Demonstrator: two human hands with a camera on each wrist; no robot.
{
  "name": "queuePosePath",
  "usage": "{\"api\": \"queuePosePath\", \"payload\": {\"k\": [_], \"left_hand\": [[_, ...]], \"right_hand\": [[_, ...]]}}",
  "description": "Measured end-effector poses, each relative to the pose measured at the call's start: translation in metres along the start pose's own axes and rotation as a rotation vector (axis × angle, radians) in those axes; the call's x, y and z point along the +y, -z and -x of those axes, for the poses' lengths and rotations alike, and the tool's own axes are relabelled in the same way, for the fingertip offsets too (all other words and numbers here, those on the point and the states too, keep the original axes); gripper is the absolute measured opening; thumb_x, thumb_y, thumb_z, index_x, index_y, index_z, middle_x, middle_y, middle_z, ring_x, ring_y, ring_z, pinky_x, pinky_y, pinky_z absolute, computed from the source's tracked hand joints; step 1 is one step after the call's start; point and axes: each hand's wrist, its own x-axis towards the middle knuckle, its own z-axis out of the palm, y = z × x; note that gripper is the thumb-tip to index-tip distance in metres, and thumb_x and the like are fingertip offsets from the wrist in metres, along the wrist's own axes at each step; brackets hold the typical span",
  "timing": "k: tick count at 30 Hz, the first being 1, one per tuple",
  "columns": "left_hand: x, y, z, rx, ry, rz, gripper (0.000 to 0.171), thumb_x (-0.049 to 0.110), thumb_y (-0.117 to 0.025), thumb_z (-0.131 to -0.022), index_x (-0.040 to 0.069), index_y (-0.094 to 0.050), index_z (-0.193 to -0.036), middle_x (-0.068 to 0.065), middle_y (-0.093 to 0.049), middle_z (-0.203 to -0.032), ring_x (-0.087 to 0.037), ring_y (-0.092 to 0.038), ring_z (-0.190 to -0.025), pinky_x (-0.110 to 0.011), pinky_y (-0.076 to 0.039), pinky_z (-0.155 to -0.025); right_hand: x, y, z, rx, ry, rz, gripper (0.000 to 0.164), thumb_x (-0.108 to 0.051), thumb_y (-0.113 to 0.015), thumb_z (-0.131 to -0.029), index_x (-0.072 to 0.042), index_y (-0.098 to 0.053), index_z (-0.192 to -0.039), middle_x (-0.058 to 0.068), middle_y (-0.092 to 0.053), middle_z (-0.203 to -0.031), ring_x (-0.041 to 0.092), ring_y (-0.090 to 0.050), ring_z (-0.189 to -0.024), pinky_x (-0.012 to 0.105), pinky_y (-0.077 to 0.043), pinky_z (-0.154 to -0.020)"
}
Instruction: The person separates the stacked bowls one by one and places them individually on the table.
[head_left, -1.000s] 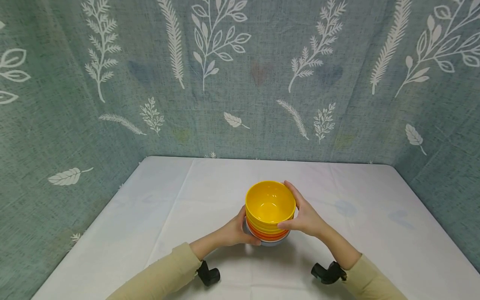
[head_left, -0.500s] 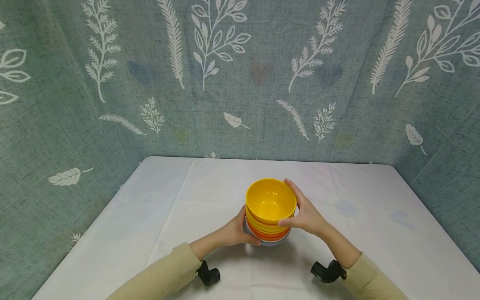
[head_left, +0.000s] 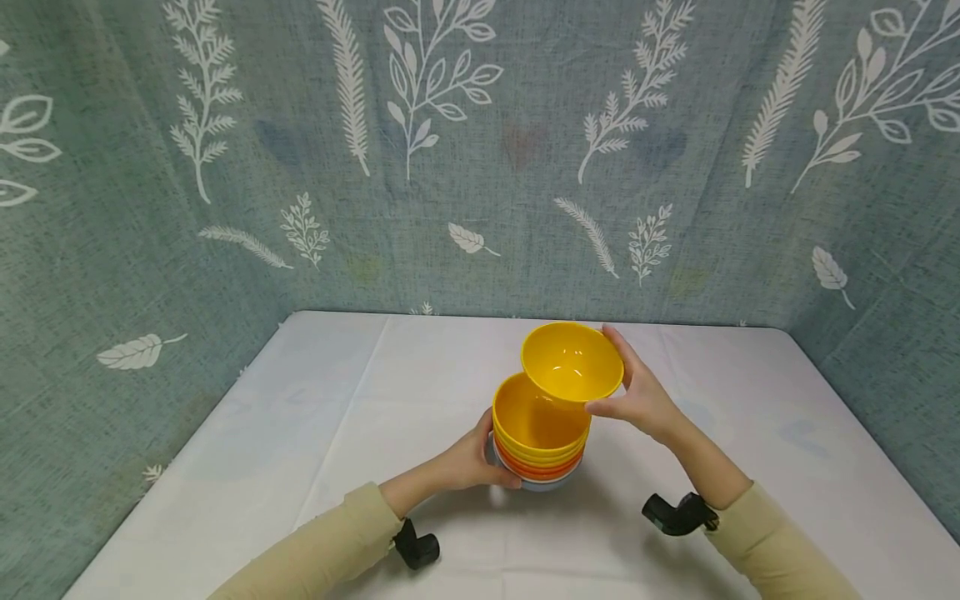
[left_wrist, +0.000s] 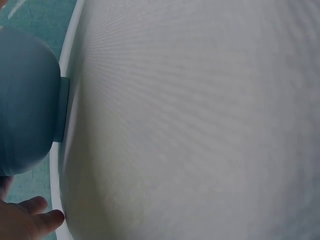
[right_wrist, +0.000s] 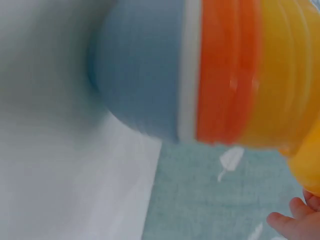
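Observation:
A stack of nested bowls point(head_left: 537, 454) stands on the white table point(head_left: 300, 450): yellow ones on top, orange below, a blue-grey one at the bottom. My left hand point(head_left: 474, 461) holds the stack's left side near its base. My right hand point(head_left: 639, 395) grips the rim of a yellow bowl point(head_left: 572, 362), lifted and tilted just above the stack to its right. In the right wrist view the stack point(right_wrist: 210, 75) fills the top, blurred, with the lifted bowl point(right_wrist: 307, 170) at the right edge. The left wrist view shows the blue-grey bowl point(left_wrist: 25, 100) and my fingertips point(left_wrist: 30, 220).
Teal cloth with white leaf prints point(head_left: 465, 150) walls the table at the back and both sides. Black camera mounts point(head_left: 416, 548) sit on both wrists, above the table's front edge.
My right hand has lifted the top yellow bowl off the stack, up and to the right, tilting it. My left hand has stayed on the stack.

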Motion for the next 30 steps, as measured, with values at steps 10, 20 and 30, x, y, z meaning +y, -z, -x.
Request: {"api": "queuePosePath", "payload": {"k": [10, 20, 30], "left_hand": [[0.002, 0.0, 0.007, 0.046, 0.006, -0.032, 0.101, 0.033, -0.079, -0.07, 0.014, -0.015, -0.145, -0.007, -0.032, -0.145, -0.029, -0.028, -0.134, -0.056, -0.018, -0.108], [0.002, -0.004, 0.015, 0.11, 0.07, -0.016, 0.089, 0.031, -0.076, -0.074, 0.012, -0.023, -0.143, -0.013, -0.035, -0.143, -0.036, -0.04, -0.125, -0.052, -0.033, -0.102], [0.003, -0.013, 0.021, 0.179, 0.122, 0.02, 0.083, 0.031, -0.074, -0.076, 0.012, -0.027, -0.142, -0.014, -0.037, -0.142, -0.035, -0.041, -0.123, -0.052, -0.031, -0.103]], "right_hand": [[-0.003, 0.035, -0.002, 0.094, -0.047, -0.052, 0.097, -0.012, -0.069, -0.081, -0.003, 0.002, -0.146, 0.019, -0.007, -0.151, 0.04, -0.024, -0.131, 0.008, -0.044, -0.081], [0.024, 0.088, 0.004, 0.226, -0.152, 0.135, 0.093, -0.017, -0.061, -0.088, -0.005, 0.012, -0.145, 0.024, -0.002, -0.15, 0.039, -0.026, -0.124, 0.002, -0.04, -0.078], [0.05, 0.125, 0.003, 0.418, -0.226, 0.225, 0.094, -0.029, -0.058, -0.089, -0.008, 0.015, -0.145, 0.024, -0.001, -0.149, 0.041, -0.019, -0.128, 0.026, -0.03, -0.105]]}}
